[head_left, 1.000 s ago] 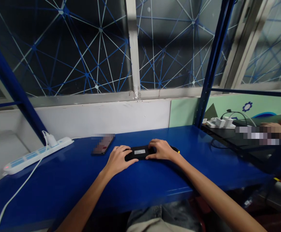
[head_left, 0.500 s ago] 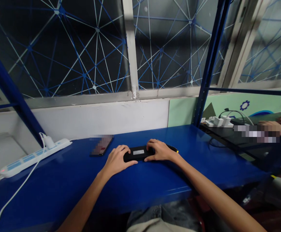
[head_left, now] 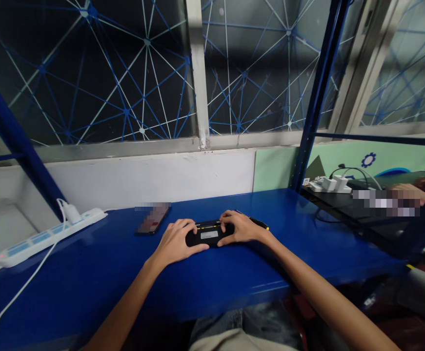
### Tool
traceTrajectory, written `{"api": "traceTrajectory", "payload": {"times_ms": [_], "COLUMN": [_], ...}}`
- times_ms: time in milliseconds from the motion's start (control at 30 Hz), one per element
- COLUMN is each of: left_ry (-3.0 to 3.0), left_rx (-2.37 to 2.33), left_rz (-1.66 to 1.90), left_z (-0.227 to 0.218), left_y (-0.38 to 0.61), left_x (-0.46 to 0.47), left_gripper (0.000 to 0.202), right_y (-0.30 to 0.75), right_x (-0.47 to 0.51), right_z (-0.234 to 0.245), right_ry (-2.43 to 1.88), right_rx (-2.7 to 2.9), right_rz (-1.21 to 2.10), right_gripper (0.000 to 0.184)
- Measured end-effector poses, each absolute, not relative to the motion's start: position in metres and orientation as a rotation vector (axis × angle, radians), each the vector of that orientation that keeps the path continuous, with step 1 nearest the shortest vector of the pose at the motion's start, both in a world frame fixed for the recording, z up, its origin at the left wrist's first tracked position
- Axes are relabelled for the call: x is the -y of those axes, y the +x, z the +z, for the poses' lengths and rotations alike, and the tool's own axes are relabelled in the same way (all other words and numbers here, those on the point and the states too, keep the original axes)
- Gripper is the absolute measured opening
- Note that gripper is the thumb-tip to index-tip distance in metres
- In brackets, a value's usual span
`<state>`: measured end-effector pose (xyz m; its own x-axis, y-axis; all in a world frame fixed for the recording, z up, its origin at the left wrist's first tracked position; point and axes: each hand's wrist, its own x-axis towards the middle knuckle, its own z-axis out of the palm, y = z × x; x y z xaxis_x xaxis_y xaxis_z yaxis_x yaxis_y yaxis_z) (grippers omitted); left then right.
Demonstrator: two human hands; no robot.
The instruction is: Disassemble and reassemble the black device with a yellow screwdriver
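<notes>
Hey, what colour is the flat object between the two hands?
The flat object is black, with a pale label; head view.

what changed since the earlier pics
The black device has shifted or tipped slightly nearer, and a yellow-marked edge now shows along its far side. The left hand and right hand still grip its ends; the phone and power strip stayed put.

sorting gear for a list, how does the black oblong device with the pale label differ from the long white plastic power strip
The black oblong device carries a pale label; the white plastic power strip has blue panels. The left hand and right hand hold the device between them; neither touches the strip. The strip looks clearly longer than the device. Both are elongated in shape.
</notes>
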<state>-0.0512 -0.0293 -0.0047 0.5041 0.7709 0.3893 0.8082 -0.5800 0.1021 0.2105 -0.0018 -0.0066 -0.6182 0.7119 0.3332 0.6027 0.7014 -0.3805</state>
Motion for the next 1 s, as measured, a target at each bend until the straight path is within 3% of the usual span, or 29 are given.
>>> {"api": "traceTrajectory", "payload": {"times_ms": [467, 1000], "left_ry": [-2.609, -2.626], "left_rx": [1.394, 1.386], "left_rz": [-0.579, -0.557], "left_z": [-0.009, -0.005], "left_y": [-0.05, -0.051], "left_x": [0.028, 0.029], "left_gripper": [0.053, 0.06], "right_y": [0.208, 0.207], "right_x": [-0.001, 0.002], "right_z": [-0.016, -0.012], "right_ry": [-1.033, -0.978], "right_rx": [2.476, 2.461], "right_rz": [0.162, 0.238], "right_gripper": [0.079, 0.07]}}
